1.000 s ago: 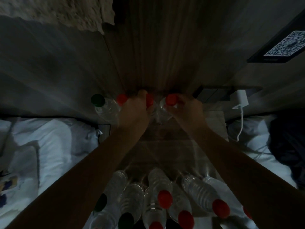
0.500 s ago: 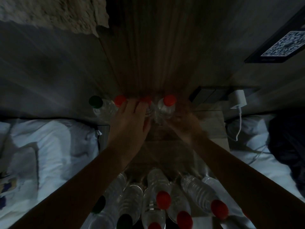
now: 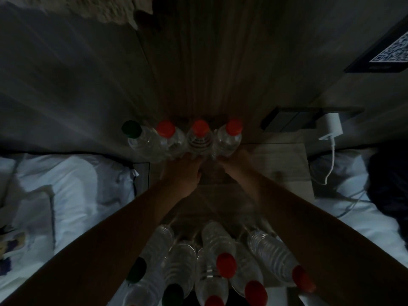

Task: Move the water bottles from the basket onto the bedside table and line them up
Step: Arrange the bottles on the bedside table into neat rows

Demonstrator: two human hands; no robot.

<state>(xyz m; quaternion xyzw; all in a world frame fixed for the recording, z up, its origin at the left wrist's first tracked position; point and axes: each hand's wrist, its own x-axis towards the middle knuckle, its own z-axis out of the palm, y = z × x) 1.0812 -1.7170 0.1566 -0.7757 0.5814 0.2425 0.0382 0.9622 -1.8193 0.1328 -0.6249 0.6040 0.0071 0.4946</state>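
**Four bottles stood in a row at the far edge of the bedside surface**

The room was dim. A wood-grain wall panel (image 3: 198,62) rose behind the bedside surface (image 3: 278,164), which sat between two beds with white bedding: one bed on the left (image 3: 66,184) and one on the right (image 3: 364,217). A white charger (image 3: 332,127) was plugged in at the far right, its cable trailing down toward the right bed. A framed QR-code sign (image 3: 393,49) hung on the wall at upper right.

Four water bottles stood upright on the surface against the wall, long axes vertical, caps pointing up. From left to right: a green-capped bottle (image 3: 141,140), then three red-capped bottles (image 3: 170,138), (image 3: 199,138), (image 3: 228,138). They stood close together, bodies touching or nearly so.

The left hand (image 3: 183,171) lay at the base of the middle bottles, fingers stretched toward them; whether it gripped any could not be told. The right hand (image 3: 234,162) sat at the base of the rightmost bottle, fingers curled toward it; whether they closed on it was hidden.

Near the camera, the remaining bottles (image 3: 212,261) lay packed side by side, tilted, their long axes running near to far, caps pointing toward the viewer, some red and some green. The basket itself could not be made out in the dark
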